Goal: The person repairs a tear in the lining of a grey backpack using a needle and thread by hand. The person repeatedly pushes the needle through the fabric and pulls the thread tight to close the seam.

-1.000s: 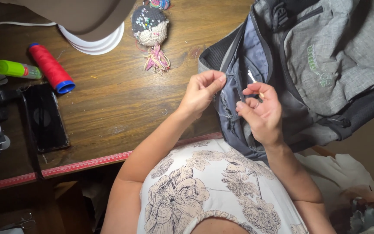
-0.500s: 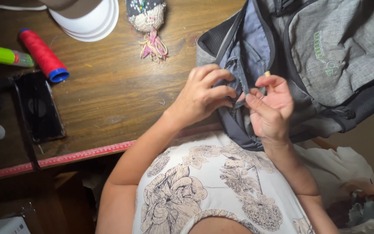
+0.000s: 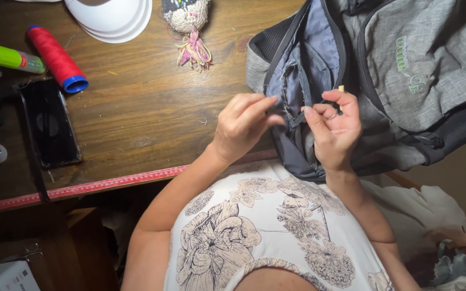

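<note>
A grey backpack (image 3: 405, 75) is lying on the wooden counter (image 3: 146, 108) at two o'clock, its long axis running from five o'clock up to one o'clock, its open blue lining (image 3: 303, 81) facing the person. The left hand (image 3: 244, 126) is pinching the lining's frayed edge with curled fingers. The right hand (image 3: 335, 129) is half closed, gripping the fabric beside it. A red thread spool (image 3: 56, 58) is lying at ten o'clock.

Wooden table (image 3: 146, 108) under grey backpack (image 3: 416, 70), red thread spool (image 3: 56, 58), black phone (image 3: 49, 123), pincushion (image 3: 185, 13).
</note>
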